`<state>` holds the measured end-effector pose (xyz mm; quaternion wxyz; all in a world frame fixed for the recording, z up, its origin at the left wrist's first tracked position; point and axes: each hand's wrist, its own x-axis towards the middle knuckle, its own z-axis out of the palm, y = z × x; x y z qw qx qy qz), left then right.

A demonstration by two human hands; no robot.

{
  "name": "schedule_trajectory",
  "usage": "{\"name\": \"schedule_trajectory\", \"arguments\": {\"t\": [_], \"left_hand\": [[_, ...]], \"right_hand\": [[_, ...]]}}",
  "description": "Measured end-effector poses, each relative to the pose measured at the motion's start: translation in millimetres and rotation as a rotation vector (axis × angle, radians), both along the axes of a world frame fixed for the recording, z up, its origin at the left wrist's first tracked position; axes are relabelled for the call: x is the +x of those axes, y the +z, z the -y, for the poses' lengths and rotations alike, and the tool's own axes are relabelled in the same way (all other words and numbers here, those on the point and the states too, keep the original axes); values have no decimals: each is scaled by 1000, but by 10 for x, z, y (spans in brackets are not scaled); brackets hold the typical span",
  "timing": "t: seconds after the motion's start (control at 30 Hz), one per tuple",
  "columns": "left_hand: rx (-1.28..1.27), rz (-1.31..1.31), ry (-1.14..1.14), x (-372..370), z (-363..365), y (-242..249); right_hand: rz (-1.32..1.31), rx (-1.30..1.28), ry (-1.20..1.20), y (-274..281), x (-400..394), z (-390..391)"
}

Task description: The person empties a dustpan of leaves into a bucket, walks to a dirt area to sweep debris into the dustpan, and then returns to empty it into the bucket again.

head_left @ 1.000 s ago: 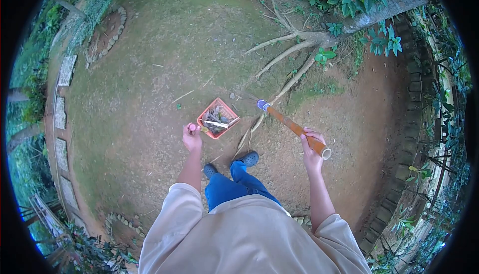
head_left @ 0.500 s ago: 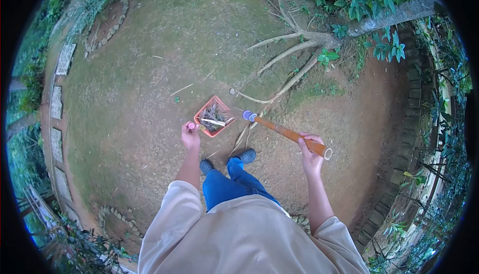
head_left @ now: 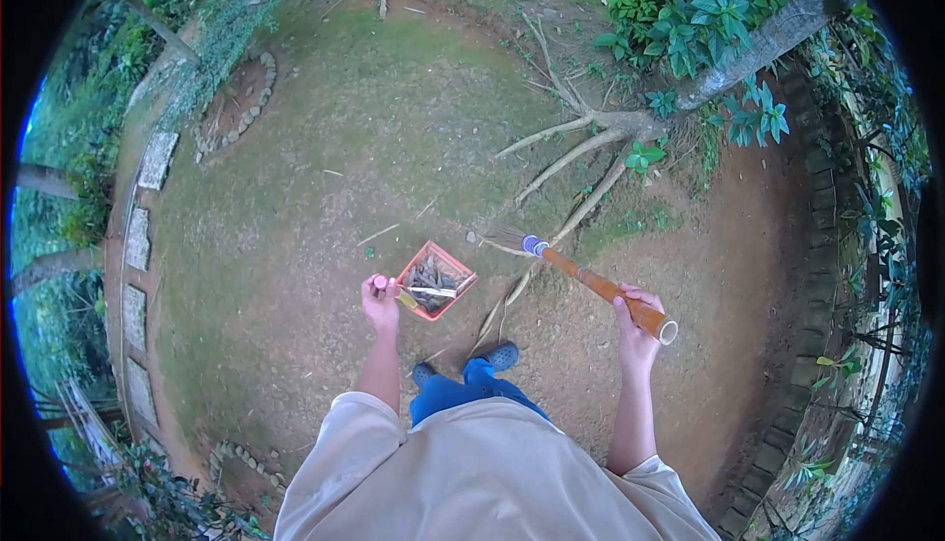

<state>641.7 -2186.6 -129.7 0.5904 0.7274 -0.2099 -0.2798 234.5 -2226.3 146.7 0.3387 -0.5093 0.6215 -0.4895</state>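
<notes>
Dustpan (head_left: pixel 436 280) sits on bare dirt just ahead of our shoes (head_left: pixel 497 356), holding dry leaves. Our left hand (head_left: pixel 380 300) curls closed around its pink-tipped handle; our right hand (head_left: pixel 635 322) wraps the broom (head_left: pixel 591 280). Short strokes toward the dustpan's open lip would likely work best.

Open bare ground left of the left hand (head_left: pixel 380 303). Orange dustpan (head_left: pixel 436 280) just right of it. Tree roots (head_left: pixel 571 152) beyond the right hand (head_left: pixel 635 329); edging, apparently brick, farther right.
</notes>
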Motion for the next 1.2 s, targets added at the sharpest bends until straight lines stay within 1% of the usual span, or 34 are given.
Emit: {"name": "schedule_trajectory", "arguments": {"t": [0.07,0.17,0.27,0.37,0.47,0.57,0.67,0.87,1.03,1.13,1.2], "left_hand": [[-8,39,10,-63,69,208],[-44,30,11,-45,144,443],[-137,97,12,64,209,435],[-154,105,6,202,314,653],[-184,108,32,379,457,734],[-132,58,80,494,673,1027],[-85,42,82,826,931,780],[-98,64,42,1352,1524,780],[-99,17,11,1916,2019,846],[-124,40,-2,2209,2313,891],[-125,39,-3,2362,2499,944]], "right_hand": [[14,-26,5,-37,-20,54],[28,-43,-1,-68,-4,117],[49,-45,-34,-100,-7,165],[82,-27,-79,-8,38,273],[117,-23,-104,1,107,421],[148,7,-132,17,248,627],[116,1,-118,-48,410,885],[8,3,-116,30,962,1560],[-98,-17,-82,169,1602,2157],[-23,-47,-49,281,2014,2445],[2,-76,-36,257,2192,2638]]}}
